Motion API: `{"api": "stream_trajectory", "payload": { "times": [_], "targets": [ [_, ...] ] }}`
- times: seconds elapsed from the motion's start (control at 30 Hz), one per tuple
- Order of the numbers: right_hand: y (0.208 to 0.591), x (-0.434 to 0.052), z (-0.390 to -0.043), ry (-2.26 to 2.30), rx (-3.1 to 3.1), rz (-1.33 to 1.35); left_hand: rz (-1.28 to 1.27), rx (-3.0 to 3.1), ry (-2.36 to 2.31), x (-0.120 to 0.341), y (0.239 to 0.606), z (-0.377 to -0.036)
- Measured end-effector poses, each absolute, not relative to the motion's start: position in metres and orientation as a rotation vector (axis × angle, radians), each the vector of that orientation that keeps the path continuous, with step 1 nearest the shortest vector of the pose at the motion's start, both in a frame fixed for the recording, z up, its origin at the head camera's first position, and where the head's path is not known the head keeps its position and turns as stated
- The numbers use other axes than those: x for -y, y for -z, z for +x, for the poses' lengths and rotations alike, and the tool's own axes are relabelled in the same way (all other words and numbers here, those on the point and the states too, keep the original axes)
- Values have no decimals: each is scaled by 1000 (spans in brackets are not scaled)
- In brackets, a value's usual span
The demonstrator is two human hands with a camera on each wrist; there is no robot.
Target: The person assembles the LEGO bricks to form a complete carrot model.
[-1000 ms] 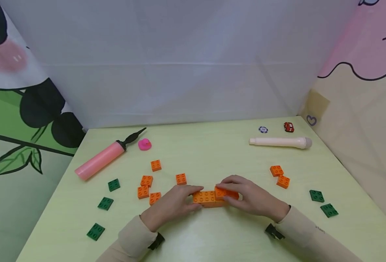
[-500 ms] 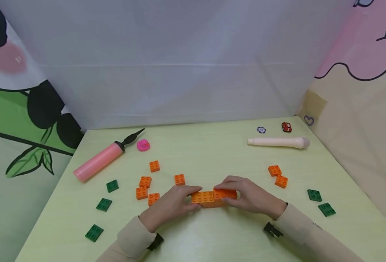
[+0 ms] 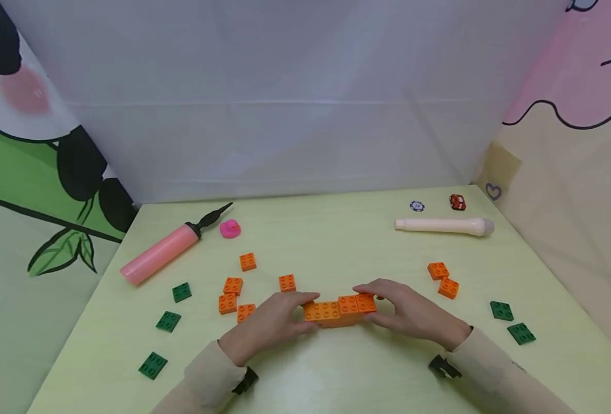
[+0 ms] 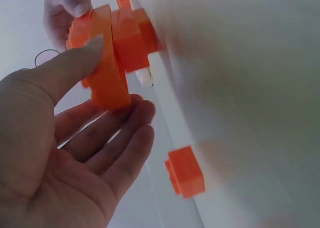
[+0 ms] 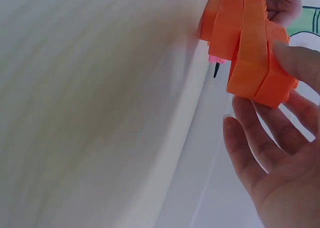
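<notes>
An orange brick assembly [image 3: 339,310] lies on the pale green table [image 3: 336,368], a long base with small bricks stacked on its right half. My left hand [image 3: 296,314] grips its left end between thumb and fingers. My right hand [image 3: 384,310] pinches its right end. In the left wrist view the left thumb [image 4: 75,63] and fingers [image 4: 125,120] clamp the assembly [image 4: 112,63]. From the right wrist camera the assembly [image 5: 250,48] sits between my right thumb [image 5: 300,58] and fingers [image 5: 250,138].
Loose orange bricks [image 3: 233,286] lie to the left, two more [image 3: 442,279] to the right. Green plates sit at the left [image 3: 168,321] and right [image 3: 511,322]. A pink pump [image 3: 160,253], pink duck [image 3: 230,229], cream microphone [image 3: 442,225] and red toy car [image 3: 457,202] stand farther back.
My right hand has slid right off the top of the stacked bricks, uncovering them, and now holds the right end. The left hand has stayed in place.
</notes>
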State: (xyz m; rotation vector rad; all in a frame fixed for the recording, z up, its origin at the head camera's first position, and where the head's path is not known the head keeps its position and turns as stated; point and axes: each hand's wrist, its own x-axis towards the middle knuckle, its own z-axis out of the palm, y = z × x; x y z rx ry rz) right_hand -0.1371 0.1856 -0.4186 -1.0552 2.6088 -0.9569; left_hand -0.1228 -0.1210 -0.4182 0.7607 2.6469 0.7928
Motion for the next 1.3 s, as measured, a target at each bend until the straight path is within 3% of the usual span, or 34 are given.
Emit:
{"api": "stream_trajectory", "payload": {
  "times": [0.4,0.83,1.07,1.3],
  "targets": [
    [417,-192,-134,942,-2648,-1070,307,-2827,-737,185,411,-105],
    [418,-192,-135,952,-2640,-1083,309,-2867,-624,194,413,-110],
    [417,-190,-136,937,-2650,-1068,418,-2905,-747,182,410,-110],
    [418,-188,-136,940,-2652,-1069,862,-2845,-1094,142,397,-112]
  ]
}}
